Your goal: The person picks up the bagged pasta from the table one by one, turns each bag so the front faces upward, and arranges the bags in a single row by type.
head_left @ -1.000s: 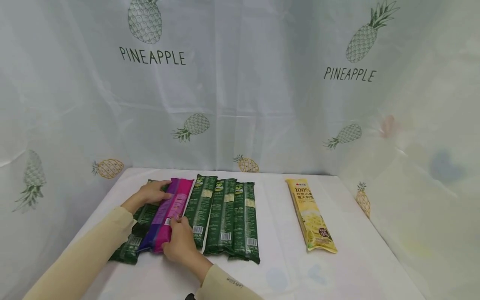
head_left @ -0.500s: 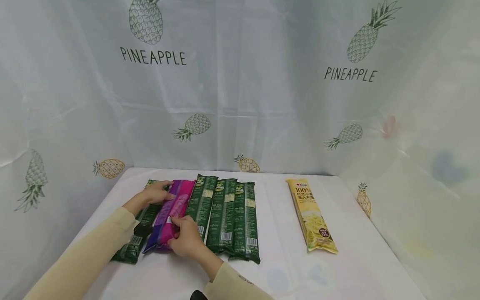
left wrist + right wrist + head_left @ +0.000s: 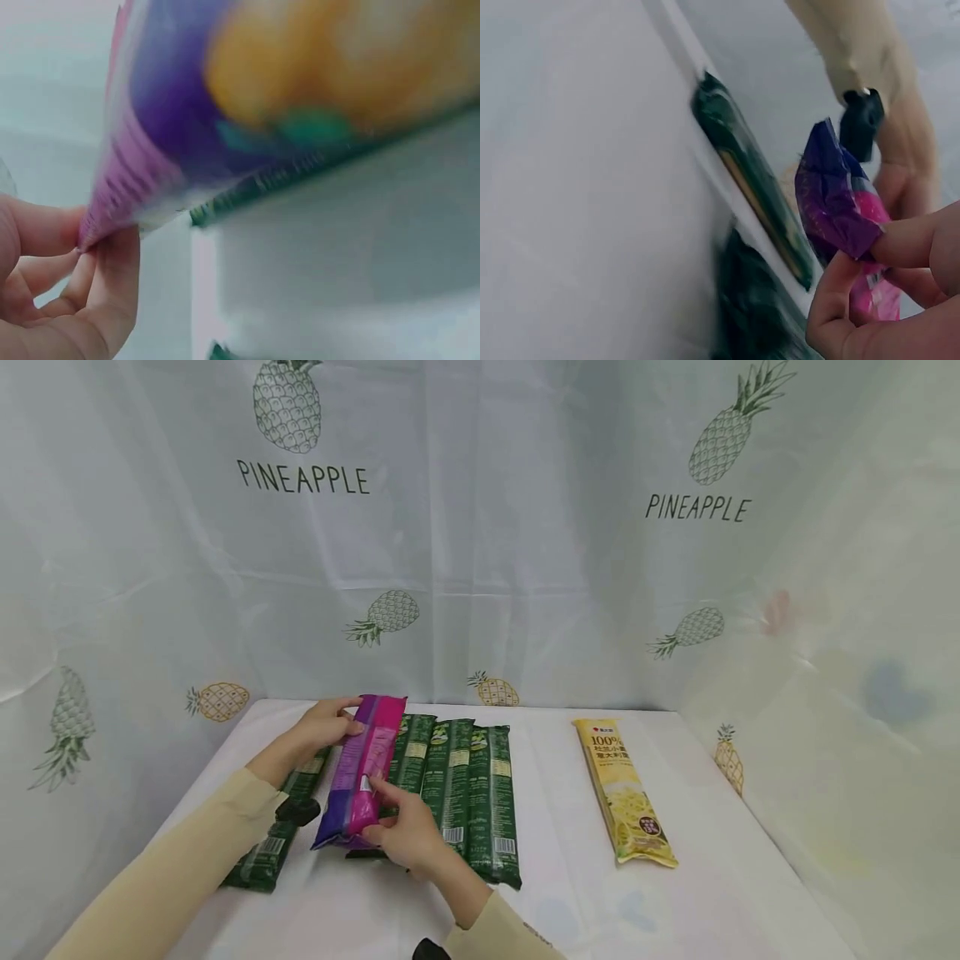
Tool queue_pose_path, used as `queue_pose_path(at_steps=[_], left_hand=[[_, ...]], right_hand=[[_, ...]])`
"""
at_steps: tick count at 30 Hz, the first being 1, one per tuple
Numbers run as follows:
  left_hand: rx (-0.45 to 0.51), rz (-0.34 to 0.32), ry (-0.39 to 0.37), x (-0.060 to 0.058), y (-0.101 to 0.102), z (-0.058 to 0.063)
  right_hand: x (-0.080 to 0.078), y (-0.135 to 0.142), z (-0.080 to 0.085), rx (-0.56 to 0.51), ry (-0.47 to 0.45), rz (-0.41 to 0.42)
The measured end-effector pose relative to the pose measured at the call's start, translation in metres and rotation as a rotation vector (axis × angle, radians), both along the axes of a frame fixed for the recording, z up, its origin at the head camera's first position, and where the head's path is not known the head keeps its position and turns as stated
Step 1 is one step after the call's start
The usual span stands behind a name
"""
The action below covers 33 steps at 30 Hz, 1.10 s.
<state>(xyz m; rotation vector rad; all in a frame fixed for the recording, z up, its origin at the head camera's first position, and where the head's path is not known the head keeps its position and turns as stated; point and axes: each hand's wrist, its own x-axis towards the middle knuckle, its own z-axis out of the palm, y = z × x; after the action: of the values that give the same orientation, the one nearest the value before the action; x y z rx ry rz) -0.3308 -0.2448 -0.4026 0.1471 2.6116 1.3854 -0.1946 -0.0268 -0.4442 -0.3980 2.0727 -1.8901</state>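
Both hands hold one long pink-and-purple packet (image 3: 364,752), raised over the table and tilted. My left hand (image 3: 324,725) pinches its far end between thumb and fingers; the left wrist view shows that hand (image 3: 82,277) gripping a gathered corner, with a purple front and a blurred orange picture. My right hand (image 3: 412,828) pinches the near end, where the right wrist view shows the crimped purple edge (image 3: 836,202). Beneath and right of the packet lie three green spaghetti packets (image 3: 492,806) side by side, the leftmost partly covered. Another green packet (image 3: 264,858) lies left, partly behind my left forearm.
A yellow pasta packet (image 3: 622,793) lies apart on the right of the white-covered table (image 3: 555,868). A pineapple-print curtain (image 3: 510,543) hangs behind the table and along its sides.
Both hands have lifted the pink-and-purple packet off the table and shifted it right, so it now overlaps the leftmost of the three green packets. The yellow packet has stayed put.
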Motion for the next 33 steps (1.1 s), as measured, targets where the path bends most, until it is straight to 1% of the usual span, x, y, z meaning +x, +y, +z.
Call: queue_pose_path(at_steps=[3, 9, 11, 14, 17, 21, 24, 29, 33], left_hand=[[0.036, 0.006, 0.016, 0.001, 0.018, 0.009], [0.128, 0.031, 0.054, 0.007, 0.059, 0.02], [0.152, 0.041, 0.066, 0.008, 0.073, 0.021], [0.173, 0.038, 0.088, 0.011, 0.093, 0.022], [0.198, 0.038, 0.114, 0.012, 0.11, 0.02], [0.209, 0.05, 0.145, 0.013, 0.127, 0.019], [0.217, 0.05, 0.15, 0.014, 0.136, 0.019], [0.236, 0.034, 0.125, 0.017, 0.144, 0.02], [0.259, 0.023, 0.103, 0.018, 0.148, 0.019]], right_hand=[[-0.003, 0.024, 0.007, -0.023, -0.002, 0.023], [-0.003, 0.075, 0.014, 0.012, 0.027, 0.046], [-0.001, 0.09, 0.015, 0.021, 0.038, 0.042], [0.003, 0.108, 0.015, 0.032, 0.047, 0.024], [0.008, 0.122, 0.012, 0.006, 0.037, 0.003], [0.013, 0.132, 0.007, -0.115, -0.028, -0.023], [0.016, 0.134, 0.004, -0.186, -0.081, -0.067], [0.016, 0.133, 0.001, -0.183, -0.12, -0.156], [0.014, 0.132, 0.0, -0.194, -0.157, -0.15]])
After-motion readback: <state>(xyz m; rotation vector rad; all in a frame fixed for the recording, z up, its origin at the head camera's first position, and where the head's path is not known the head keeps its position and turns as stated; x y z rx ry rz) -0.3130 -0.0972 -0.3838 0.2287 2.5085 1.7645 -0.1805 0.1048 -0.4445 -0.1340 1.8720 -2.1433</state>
